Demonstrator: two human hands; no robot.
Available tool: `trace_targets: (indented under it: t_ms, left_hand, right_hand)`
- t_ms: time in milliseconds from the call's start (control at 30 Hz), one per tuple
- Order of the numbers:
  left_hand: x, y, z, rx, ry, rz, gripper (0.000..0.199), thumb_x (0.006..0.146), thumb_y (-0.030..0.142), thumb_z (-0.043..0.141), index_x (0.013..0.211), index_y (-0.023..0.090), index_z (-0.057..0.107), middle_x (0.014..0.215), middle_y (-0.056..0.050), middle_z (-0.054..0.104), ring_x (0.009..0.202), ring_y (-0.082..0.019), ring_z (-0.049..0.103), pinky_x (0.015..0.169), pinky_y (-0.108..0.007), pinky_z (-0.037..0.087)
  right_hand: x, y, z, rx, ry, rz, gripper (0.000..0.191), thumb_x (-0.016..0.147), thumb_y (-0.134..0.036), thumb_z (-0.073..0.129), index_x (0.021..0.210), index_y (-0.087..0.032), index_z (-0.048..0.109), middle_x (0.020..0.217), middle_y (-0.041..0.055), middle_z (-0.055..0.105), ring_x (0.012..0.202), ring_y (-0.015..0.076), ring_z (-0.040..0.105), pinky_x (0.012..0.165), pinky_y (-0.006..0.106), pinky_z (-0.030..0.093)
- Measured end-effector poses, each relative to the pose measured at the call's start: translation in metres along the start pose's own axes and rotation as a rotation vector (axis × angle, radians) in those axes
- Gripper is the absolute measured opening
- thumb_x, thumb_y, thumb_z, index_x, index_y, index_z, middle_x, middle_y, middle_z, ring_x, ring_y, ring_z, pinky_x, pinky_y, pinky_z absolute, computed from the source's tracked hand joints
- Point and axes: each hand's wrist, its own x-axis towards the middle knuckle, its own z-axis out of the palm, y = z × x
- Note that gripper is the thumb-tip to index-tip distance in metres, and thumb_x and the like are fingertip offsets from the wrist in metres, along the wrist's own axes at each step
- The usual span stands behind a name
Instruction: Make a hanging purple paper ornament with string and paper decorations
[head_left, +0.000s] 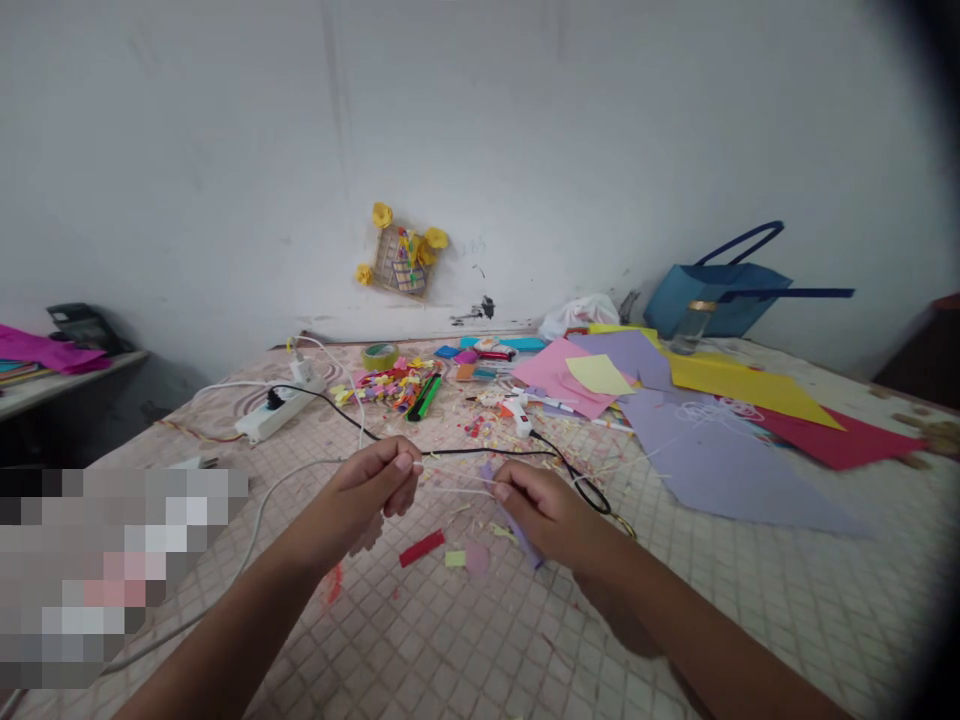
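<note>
A thin white string runs between my two hands above the table. My left hand is closed, thumb against the fingers, pinching the string at its left part. My right hand pinches the string too, with a narrow purple paper strip at or just behind its fingertips; whether it touches the strip I cannot tell. From the right hand the string trails to a loose white tangle on purple paper. Below the hands lie a red paper piece, a pale green piece and a pink disc.
Behind my hands are a glue gun with a black cord, a white power strip, paper scraps and green tape. Coloured sheets, a glass jar and a blue bag stand or lie right.
</note>
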Motion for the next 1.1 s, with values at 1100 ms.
trace_targets:
  t_ms: [1100]
  left_hand:
    - [0.012,0.006,-0.027,0.281,0.264,-0.031,0.032,0.068,0.041,0.07,0.062,0.016,0.05,0.047,0.004,0.052,0.042,-0.007,0.043,0.042,-0.017,0.031]
  right_hand:
    - [-0.01,0.01,-0.054,0.107,0.215,0.214,0.024,0.08,-0.037,0.057,0.078,-0.015,0.067,0.063,0.0045,0.067,0.043,0.0083,0.049,0.038,0.02,0.039]
